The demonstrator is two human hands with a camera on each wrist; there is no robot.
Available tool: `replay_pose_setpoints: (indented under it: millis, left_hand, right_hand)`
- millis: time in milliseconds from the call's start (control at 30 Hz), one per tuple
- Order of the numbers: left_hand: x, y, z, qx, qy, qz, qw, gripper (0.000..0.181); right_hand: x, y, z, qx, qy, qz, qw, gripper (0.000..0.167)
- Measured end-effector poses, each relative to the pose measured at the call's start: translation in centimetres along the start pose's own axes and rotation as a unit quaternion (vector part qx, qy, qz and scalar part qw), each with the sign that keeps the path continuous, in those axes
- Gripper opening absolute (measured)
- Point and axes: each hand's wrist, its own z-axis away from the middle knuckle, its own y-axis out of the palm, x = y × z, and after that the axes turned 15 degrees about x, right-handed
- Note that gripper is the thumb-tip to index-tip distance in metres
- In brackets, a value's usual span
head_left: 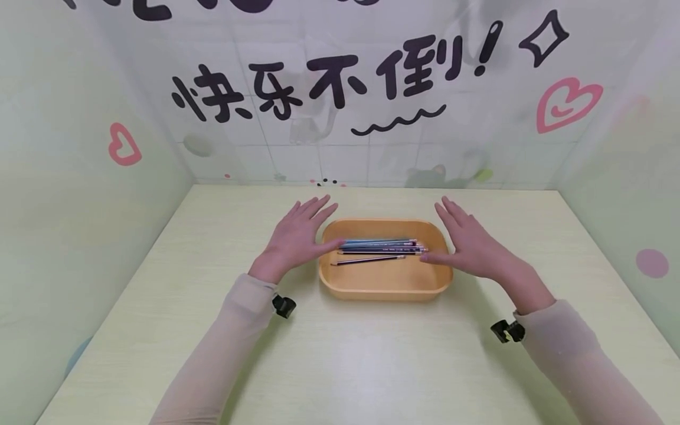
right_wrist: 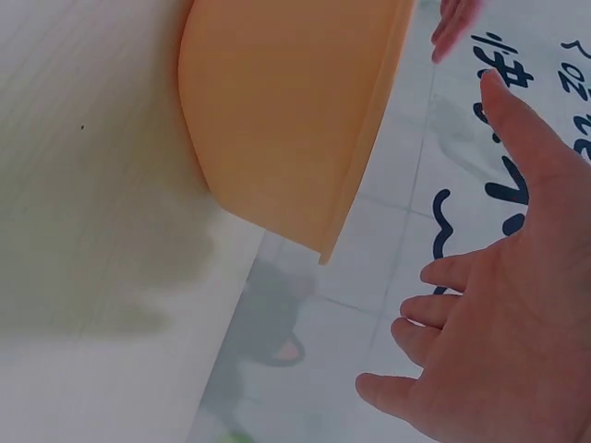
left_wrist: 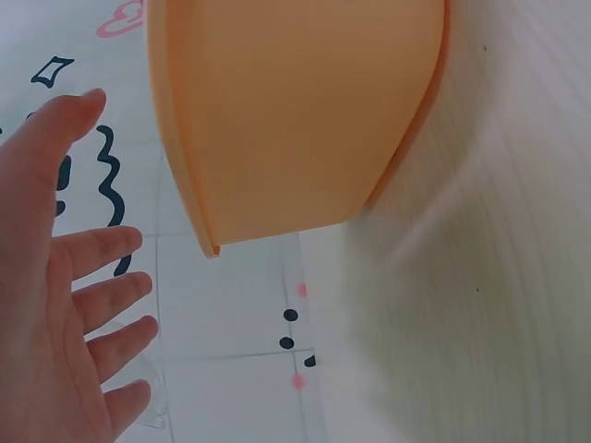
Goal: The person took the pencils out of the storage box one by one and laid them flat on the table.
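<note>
An orange tray (head_left: 385, 284) stands on the table with several pencils (head_left: 379, 250) lying in it, most bunched near its far side and one set apart in front. My left hand (head_left: 297, 236) is held at the tray's left end with fingers spread, and my right hand (head_left: 475, 245) mirrors it at the right end. Both wrist views show a gap between palm and tray: the left hand (left_wrist: 69, 277) and the right hand (right_wrist: 517, 305) hold nothing. Each thumb reaches over the tray's rim in the head view.
The pale table (head_left: 350, 366) stretches around the tray. Behind it rises a back wall (head_left: 340, 159) with black writing, and side walls (head_left: 611, 195) close off left and right. A small black device (head_left: 284, 306) sits at each wrist.
</note>
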Motion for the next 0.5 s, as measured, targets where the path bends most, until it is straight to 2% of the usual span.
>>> replay_pose_setpoints:
  millis: [233, 500]
  left_hand:
    - [-0.3, 0.1, -0.1, -0.004, 0.011, 0.000, 0.9999, 0.082]
    - [-0.8, 0.2, -0.3, 0.006, 0.021, 0.004, 0.9998, 0.081]
  right_hand:
    - [0.6, 0.6, -0.1, 0.014, -0.005, 0.006, 0.9999, 0.116]
    - [1.4, 1.2, -0.1, 0.029, -0.004, 0.007, 0.9996, 0.126]
